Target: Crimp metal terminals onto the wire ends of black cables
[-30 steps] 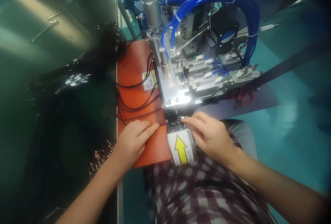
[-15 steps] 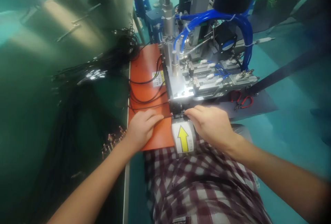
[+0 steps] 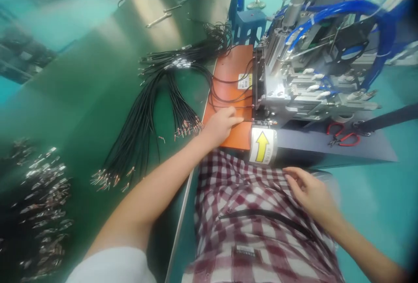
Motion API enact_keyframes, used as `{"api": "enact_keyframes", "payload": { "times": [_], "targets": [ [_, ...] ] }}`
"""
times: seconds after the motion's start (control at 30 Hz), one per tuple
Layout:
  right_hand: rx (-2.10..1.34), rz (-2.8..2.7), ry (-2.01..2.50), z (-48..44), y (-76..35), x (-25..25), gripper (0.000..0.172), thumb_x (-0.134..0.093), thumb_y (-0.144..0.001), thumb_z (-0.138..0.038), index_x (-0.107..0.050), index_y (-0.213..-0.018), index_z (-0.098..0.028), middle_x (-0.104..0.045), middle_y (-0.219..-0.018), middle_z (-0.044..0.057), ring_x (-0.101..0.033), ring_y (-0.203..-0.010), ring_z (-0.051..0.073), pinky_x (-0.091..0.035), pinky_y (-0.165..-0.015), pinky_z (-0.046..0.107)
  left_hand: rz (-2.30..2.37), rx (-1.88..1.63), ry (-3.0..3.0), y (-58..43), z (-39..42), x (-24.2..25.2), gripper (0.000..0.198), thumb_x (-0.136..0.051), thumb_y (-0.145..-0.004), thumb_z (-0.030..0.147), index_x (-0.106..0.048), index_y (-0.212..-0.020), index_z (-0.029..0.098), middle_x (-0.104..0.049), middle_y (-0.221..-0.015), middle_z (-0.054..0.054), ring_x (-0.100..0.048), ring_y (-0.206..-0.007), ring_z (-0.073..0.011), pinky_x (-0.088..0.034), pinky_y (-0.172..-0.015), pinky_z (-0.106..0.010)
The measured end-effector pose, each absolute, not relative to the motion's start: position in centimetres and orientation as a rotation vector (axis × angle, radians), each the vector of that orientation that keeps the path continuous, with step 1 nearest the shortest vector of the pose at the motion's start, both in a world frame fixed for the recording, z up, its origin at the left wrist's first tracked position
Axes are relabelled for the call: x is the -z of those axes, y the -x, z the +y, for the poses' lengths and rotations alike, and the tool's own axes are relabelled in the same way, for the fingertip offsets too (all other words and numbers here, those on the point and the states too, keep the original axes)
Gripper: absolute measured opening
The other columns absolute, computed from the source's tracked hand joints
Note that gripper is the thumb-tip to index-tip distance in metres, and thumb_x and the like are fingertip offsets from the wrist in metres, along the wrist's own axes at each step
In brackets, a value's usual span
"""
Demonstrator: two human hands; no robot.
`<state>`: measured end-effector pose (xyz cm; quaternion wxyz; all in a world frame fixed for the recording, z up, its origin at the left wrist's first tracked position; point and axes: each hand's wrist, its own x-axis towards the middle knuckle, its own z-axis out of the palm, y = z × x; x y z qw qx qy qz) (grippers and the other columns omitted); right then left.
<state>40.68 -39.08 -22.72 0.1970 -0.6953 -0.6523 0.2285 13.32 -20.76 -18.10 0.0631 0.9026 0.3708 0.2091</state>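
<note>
My left hand (image 3: 222,127) is closed over the orange board, its thumb and fingertips pinching a thin black cable (image 3: 248,121). From the fingertips that cable runs right into the slot at the front of the metal machine (image 3: 277,93), where a coppery end shows. Below the slot is a rounded guard (image 3: 262,146) with a yellow arrow pointing toward the machine. My right hand (image 3: 308,189) is above my lap, right of the guard, fingers slightly curled and apart, with nothing visible in them. More black cables lie looped across the orange board (image 3: 228,56).
On the green table (image 3: 114,48) at the left lie bundles of black cables (image 3: 133,117) with bare copper ends. Blurred cable ends (image 3: 48,196) fill the lower left. Red-handled pliers (image 3: 348,138) rest on the grey plate. Behind the machine stands a blue stool (image 3: 251,24).
My right hand has left the machine's slot and dropped toward my lap. The left hand remains near the slot with the cable. The camera view has turned left, showing more of the table.
</note>
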Motion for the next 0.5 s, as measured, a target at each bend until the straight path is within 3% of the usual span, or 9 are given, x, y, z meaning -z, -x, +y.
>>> {"api": "enact_keyframes", "payload": {
  "times": [0.2, 0.3, 0.5],
  "targets": [
    [-0.819, -1.828, 1.954, -41.5, -39.7, 24.4, 0.031, -0.039, -0.092, -0.033, -0.064, -0.102, -0.020, -0.073, -0.103, 0.011, -0.069, -0.091, 0.026, -0.052, -0.081, 0.038, 1.092, -0.696, -2.800, -13.0, -21.2, 17.2, 0.034, -0.039, -0.094, 0.014, -0.071, -0.105, 0.018, -0.062, -0.091, -0.008, -0.057, -0.087, -0.0182, -0.049, -0.078, -0.030],
    [-0.816, -1.799, 1.941, -42.0, -39.1, 25.0, 0.029, -0.040, -0.090, -0.031, -0.066, -0.097, -0.021, -0.075, -0.098, 0.008, -0.070, -0.086, 0.024, -0.053, -0.079, 0.035, 1.101, -0.708, -2.839, -13.0, -21.1, 17.0, 0.034, -0.040, -0.094, 0.015, -0.071, -0.106, 0.018, -0.063, -0.089, -0.008, -0.059, -0.085, -0.0188, -0.051, -0.075, -0.030],
    [-1.005, -1.758, 1.926, -42.6, -38.3, 25.7, 0.030, -0.035, -0.091, -0.028, -0.063, -0.100, -0.022, -0.072, -0.104, 0.009, -0.068, -0.092, 0.024, -0.050, -0.080, 0.033, 1.282, -0.650, -2.833, -13.7, -20.1, 16.5, 0.042, -0.041, -0.088, 0.010, -0.065, -0.120, 0.022, -0.062, -0.108, -0.009, -0.059, -0.101, -0.0220, -0.053, -0.080, -0.032]
  ]
}}
